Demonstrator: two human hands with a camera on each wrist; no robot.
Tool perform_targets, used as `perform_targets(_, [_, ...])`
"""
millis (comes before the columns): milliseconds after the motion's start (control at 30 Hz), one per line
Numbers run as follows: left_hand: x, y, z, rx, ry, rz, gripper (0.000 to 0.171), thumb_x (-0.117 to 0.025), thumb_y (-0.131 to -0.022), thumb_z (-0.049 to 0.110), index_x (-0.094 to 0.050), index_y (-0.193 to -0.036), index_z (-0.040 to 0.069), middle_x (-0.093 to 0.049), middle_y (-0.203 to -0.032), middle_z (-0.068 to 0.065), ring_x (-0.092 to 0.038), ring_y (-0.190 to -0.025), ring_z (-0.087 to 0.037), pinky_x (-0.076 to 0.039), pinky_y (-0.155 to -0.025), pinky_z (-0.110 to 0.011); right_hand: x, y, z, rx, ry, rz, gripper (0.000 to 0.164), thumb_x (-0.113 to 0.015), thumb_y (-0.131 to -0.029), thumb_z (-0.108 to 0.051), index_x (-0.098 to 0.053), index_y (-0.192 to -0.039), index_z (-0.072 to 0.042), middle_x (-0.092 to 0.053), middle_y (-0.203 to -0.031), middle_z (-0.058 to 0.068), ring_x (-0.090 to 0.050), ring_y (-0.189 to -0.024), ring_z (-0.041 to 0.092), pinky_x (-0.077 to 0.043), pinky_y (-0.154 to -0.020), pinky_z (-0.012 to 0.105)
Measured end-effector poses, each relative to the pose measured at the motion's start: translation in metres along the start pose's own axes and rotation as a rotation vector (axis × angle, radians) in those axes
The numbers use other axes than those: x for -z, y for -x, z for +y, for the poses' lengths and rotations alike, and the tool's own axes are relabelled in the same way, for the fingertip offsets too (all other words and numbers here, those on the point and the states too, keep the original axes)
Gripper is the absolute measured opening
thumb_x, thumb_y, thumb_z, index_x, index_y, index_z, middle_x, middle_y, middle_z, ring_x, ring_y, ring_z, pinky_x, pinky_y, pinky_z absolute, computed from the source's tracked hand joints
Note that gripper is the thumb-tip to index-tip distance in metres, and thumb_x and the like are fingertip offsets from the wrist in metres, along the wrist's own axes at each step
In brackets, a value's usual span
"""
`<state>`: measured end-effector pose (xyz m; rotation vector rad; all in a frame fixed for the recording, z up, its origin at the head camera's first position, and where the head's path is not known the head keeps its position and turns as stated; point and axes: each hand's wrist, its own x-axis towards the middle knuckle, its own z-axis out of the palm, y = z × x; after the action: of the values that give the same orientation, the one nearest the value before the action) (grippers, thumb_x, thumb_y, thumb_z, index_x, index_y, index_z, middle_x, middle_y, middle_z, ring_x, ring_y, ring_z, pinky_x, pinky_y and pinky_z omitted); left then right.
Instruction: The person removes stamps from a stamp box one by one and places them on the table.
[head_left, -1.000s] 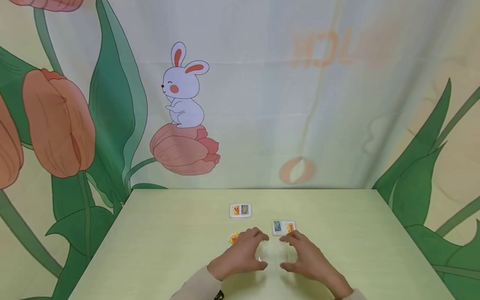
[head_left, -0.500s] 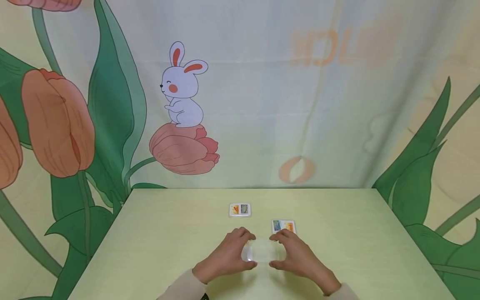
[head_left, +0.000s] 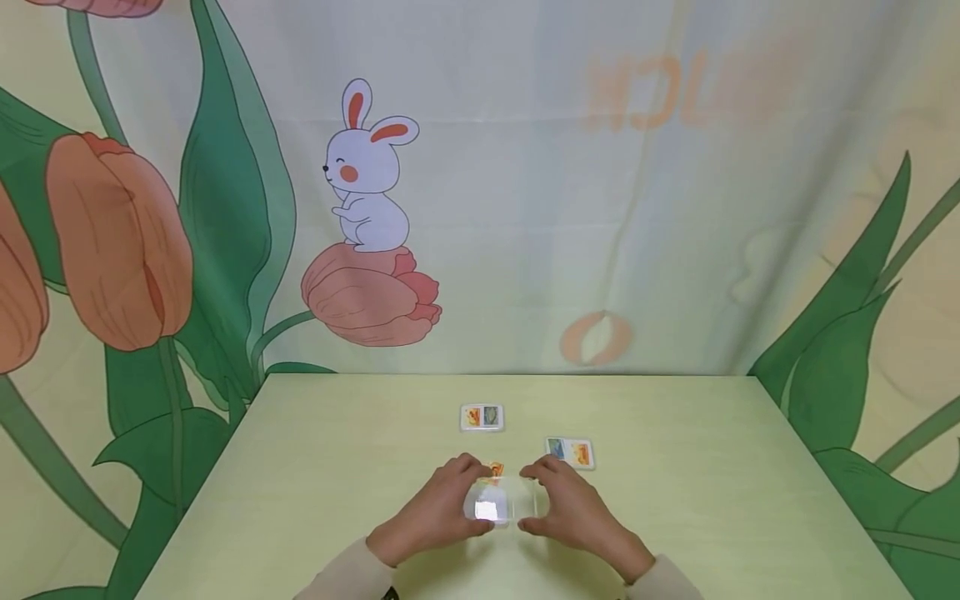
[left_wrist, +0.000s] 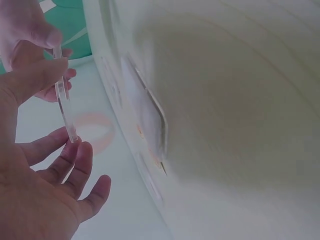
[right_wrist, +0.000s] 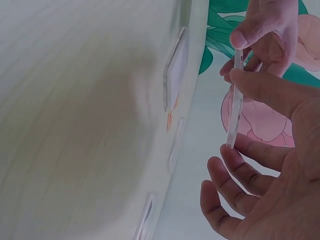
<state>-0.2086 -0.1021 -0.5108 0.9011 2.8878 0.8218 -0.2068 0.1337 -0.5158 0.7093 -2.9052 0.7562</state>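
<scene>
A clear, thin rectangular plastic plate (head_left: pixel 525 498) is held level above the table between both hands. My left hand (head_left: pixel 441 510) pinches its left end between thumb and fingers. At the right end, my right hand (head_left: pixel 573 510) grips it the same way. Seen edge-on in the left wrist view, the plate (left_wrist: pixel 65 102) is well off the tabletop. Under it lies a flat, pale rectangular piece (left_wrist: pixel 144 107) with a clear rim, also visible in the right wrist view (right_wrist: pixel 176 72). A small orange figure (head_left: pixel 495 469) shows just beyond the plate's far edge.
Two picture cards in clear cases lie farther back on the pale green table (head_left: pixel 337 467): one card (head_left: pixel 482 417) near the far middle, another card (head_left: pixel 572 452) just beyond my right hand. A curtain (head_left: pixel 510 208) with printed tulips and a rabbit hangs behind the table.
Both hands have moved left with the clear plate, bringing it over the pale piece and the orange figure's near side. The two cards at the back have stayed put.
</scene>
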Motion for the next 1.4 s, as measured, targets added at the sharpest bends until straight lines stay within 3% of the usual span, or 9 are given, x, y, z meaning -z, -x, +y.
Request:
perform_targets(367, [0.003, 0.005, -0.013, 0.018, 0.029, -0.010, 0.061, -0.085, -0.074, 0.030, -0.059, -0.124, 0.006, -0.058, -0.121, -0.008, -0.054, -0.110, -0.022, -0.050, -0.092, -0.043, -0.015, -0.012, -0.005, -0.011, -0.019, -0.042, 0.063, -0.088, -0.068, -0.036, -0.063, -0.121, -0.011, -0.060, -0.115, 0.001, -0.060, -0.100, 0.018, -0.053, -0.077, 0.032])
perform_targets(833, [-0.004, 0.008, -0.029, 0.054, 0.062, -0.029, 0.064, -0.085, -0.073, 0.024, -0.059, -0.128, 0.003, -0.057, -0.122, -0.007, -0.053, -0.113, -0.021, -0.051, -0.096, -0.041, -0.032, -0.020, -0.010, -0.048, 0.030, -0.068, 0.065, -0.088, -0.068, -0.038, -0.064, -0.121, -0.011, -0.060, -0.113, 0.000, -0.059, -0.105, 0.019, -0.054, -0.083, 0.038])
perform_targets(1400, [-0.010, 0.009, -0.040, 0.072, 0.089, -0.060, 0.061, -0.085, -0.074, 0.020, -0.059, -0.126, 0.000, -0.057, -0.120, -0.009, -0.053, -0.110, -0.022, -0.052, -0.093, -0.042, -0.044, -0.026, -0.009, -0.058, 0.015, -0.110, 0.064, -0.088, -0.069, -0.036, -0.064, -0.122, -0.009, -0.061, -0.113, 0.002, -0.059, -0.102, 0.020, -0.054, -0.080, 0.037])
